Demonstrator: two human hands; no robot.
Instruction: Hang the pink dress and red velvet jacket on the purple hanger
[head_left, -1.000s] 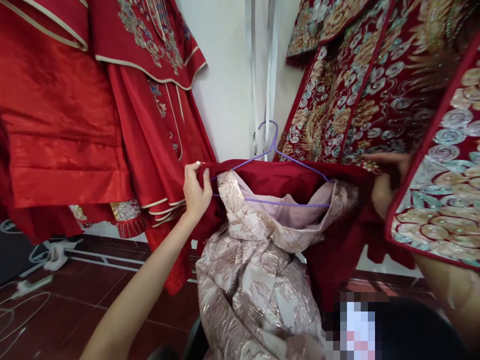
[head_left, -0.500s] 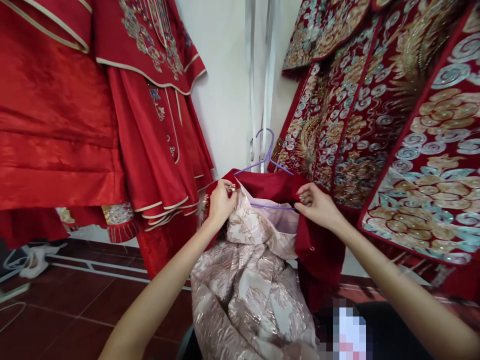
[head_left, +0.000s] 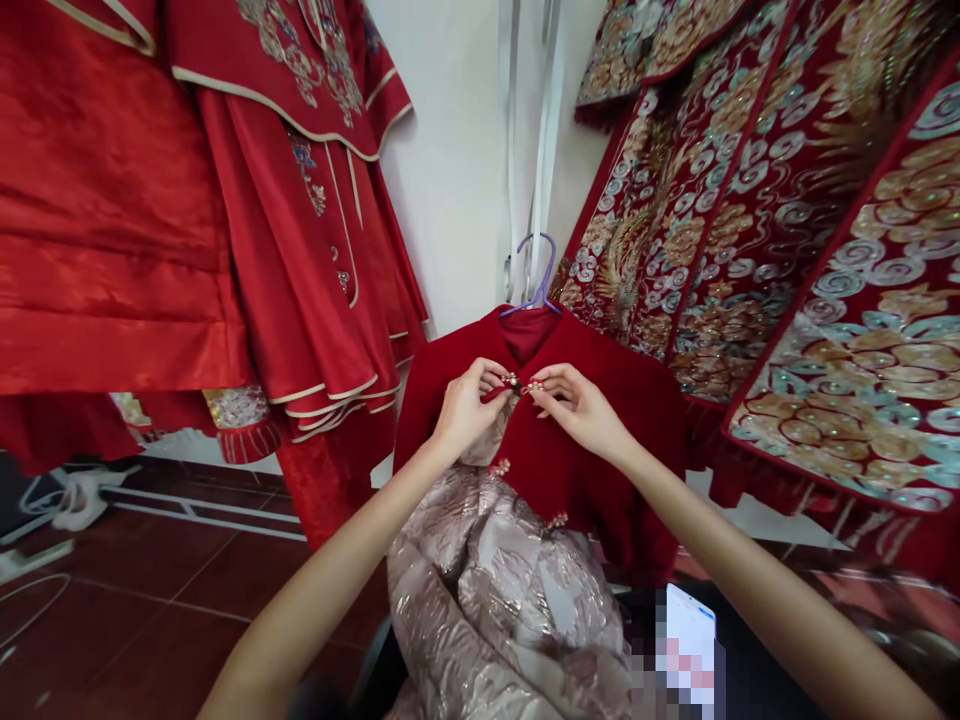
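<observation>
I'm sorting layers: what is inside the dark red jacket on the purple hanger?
Inside the dark red jacket, a shiny pale dress shows through the open front and spills below. Only the top of the purple hanger shows; its lower part and the dress's shoulders are covered.

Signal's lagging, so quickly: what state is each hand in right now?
Left hand: closed, pinching one front edge of the red jacket.
Right hand: closed, pinching the opposite front edge at a shiny ornament.

One purple hanger (head_left: 542, 288), one dark red jacket (head_left: 559, 465), one pale metallic dress (head_left: 517, 580), four visible beaded clusters (head_left: 501, 467), one phone (head_left: 694, 622).
</observation>
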